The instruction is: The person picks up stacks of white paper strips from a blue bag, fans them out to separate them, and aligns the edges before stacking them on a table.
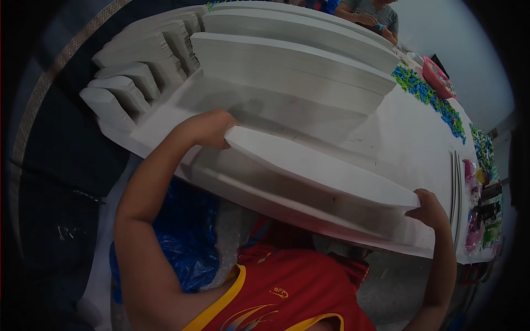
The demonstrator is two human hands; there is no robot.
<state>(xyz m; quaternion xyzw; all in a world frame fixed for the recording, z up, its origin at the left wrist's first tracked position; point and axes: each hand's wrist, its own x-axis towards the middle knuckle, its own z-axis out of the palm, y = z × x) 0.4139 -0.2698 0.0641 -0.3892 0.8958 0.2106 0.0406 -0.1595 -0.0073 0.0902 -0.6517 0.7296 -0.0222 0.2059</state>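
A long white sheet or board (314,163) stretches between my two hands above the near part of the white table. My left hand (212,128) grips its left end, fingers closed around the edge. At its right end my right hand (428,208) holds the other corner, thumb and fingers pressed together. Just beyond stands a long stack of white sheets (292,69) on the table. Shorter white folded pieces (118,94) stand in rows at the left. Whether I hold one sheet or several, I cannot tell.
Blue and green small pieces (428,96) lie along the far right of the table (408,132), near a pink basin (438,78). A person (372,19) is at the far side. Coloured packets (472,229) are at the right edge; a blue plastic bag (185,237) lies below.
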